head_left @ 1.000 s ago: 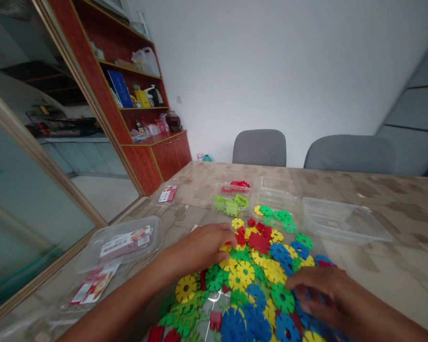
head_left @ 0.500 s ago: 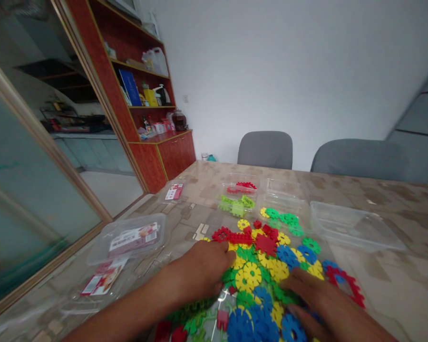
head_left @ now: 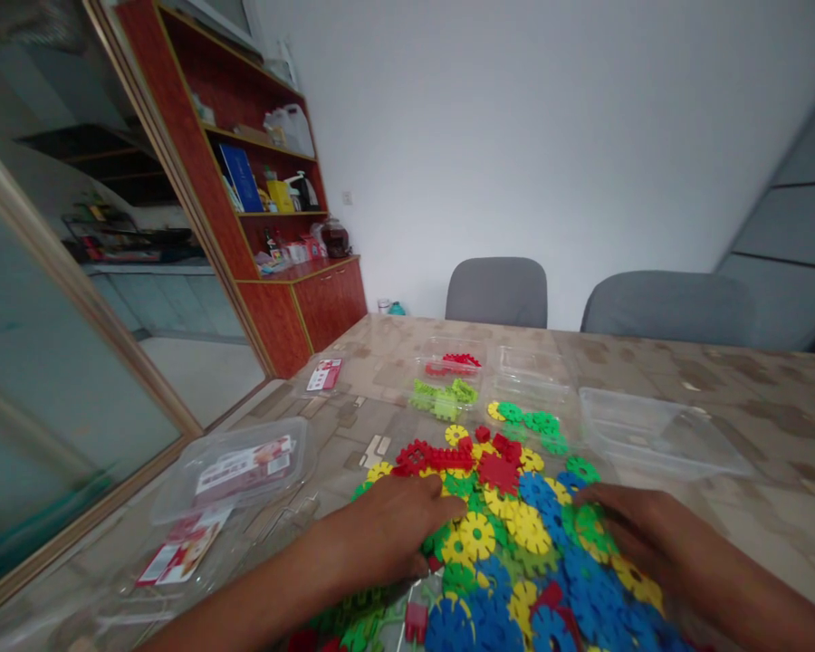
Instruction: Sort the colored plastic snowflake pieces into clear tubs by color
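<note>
L hand [head_left: 404,523] low over toy discs [head_left: 528,527], index out, other fingers mostly hidden; can't tell if it's holding anything. R hand [head_left: 645,530] at pile's R side, fingers bent by green disc [head_left: 588,532], grip unclear. Pile's on table [head_left: 788,534], near end cut off. Label [head_left: 244,469] txt unreadable from here.

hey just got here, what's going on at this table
A person has both bare hands at a loose heap of colourful plastic pieces. The left hand is low over the heap's left side; its grip can't be made out. The right hand is at the right side, fingers by a green notched disc, though whether it is held is unclear. Beyond the heap, light green pieces sit in transparent plastic.
</note>
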{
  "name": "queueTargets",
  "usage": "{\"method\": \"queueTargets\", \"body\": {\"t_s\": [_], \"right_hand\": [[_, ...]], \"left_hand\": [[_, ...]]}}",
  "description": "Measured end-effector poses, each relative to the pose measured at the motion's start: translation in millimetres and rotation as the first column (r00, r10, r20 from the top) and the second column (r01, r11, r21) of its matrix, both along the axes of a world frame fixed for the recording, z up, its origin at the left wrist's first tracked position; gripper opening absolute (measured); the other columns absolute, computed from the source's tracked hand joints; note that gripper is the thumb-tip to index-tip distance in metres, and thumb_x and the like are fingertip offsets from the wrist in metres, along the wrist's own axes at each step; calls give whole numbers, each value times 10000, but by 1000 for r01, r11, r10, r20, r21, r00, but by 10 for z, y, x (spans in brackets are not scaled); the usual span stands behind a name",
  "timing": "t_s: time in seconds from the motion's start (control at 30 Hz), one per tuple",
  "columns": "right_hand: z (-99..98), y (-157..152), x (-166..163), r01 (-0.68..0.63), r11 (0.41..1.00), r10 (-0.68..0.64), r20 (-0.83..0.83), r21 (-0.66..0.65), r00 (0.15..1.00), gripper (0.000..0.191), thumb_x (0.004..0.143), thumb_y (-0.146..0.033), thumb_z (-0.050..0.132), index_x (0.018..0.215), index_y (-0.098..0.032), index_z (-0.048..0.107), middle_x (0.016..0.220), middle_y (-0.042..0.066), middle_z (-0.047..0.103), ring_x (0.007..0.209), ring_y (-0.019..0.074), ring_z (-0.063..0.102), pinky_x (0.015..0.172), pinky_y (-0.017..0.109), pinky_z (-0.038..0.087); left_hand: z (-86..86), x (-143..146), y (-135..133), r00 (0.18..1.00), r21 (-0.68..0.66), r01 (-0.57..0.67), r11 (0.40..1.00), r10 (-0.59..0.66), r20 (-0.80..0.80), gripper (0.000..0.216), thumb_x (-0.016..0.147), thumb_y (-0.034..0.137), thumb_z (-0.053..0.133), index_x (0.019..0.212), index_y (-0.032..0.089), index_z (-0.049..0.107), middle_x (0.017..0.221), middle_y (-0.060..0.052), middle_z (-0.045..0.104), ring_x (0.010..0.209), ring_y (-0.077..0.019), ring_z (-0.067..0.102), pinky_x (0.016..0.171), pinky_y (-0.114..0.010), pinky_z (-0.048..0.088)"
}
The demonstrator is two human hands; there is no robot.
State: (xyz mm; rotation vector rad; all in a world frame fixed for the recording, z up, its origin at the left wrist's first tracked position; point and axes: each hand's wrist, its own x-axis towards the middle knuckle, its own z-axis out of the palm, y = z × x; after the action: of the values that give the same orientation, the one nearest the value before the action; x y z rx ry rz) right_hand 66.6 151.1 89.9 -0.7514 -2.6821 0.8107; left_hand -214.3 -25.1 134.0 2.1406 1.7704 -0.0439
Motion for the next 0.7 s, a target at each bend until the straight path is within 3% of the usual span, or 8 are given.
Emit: {"method": "queueTargets", "body": {"t_s": [0.17,0.3,0.47,0.63,0.7], "right_hand": [[-116,169,107,57,997,-56,16,-46,998,391,842,-473,574,1077,-223,762,1072,104,777,953,342,718,857,403,550],[-11,88,62,-4,996,10,71,-89,997,383,863,-411,525,1051,-177,763,1022,126,780,898,331,721,806,400,555],[102,102,54,-72,985,85,79,-154,993,257,851,-328,547,877,-192,763,821,47,764,749,246,687,673,294,527],[-39,86,66,-81,982,90,42,-170,995,262,792,-209,587,1004,-206,740,899,26,748,787,219,667,680,265,513],[-63,36,80,-90,980,104,70,-177,992,244,780,-181,583,956,-220,748,860,10,739,774,207,663,661,250,505]], "left_hand": [[-43,15,32,1000,36,0,999,0,2,428,797,263,775,1179,238,585,1145,-80,632,1043,-299,627,847,-358,501],[27,40,45,1000,27,14,1000,-13,-15,209,845,163,653,1038,231,609,1117,-65,627,1008,-264,628,818,-315,496],[90,41,9,1000,2,25,1000,-25,-17,300,812,78,583,1071,228,590,1160,-64,623,1039,-256,628,874,-330,497],[100,-37,-18,999,24,25,999,-26,46,358,815,78,599,1122,262,592,1166,-45,639,1050,-244,623,910,-320,488],[96,-55,-19,998,11,28,1000,-29,56,366,817,88,622,1132,273,600,1175,-41,640,1062,-248,623,920,-324,485]]}}
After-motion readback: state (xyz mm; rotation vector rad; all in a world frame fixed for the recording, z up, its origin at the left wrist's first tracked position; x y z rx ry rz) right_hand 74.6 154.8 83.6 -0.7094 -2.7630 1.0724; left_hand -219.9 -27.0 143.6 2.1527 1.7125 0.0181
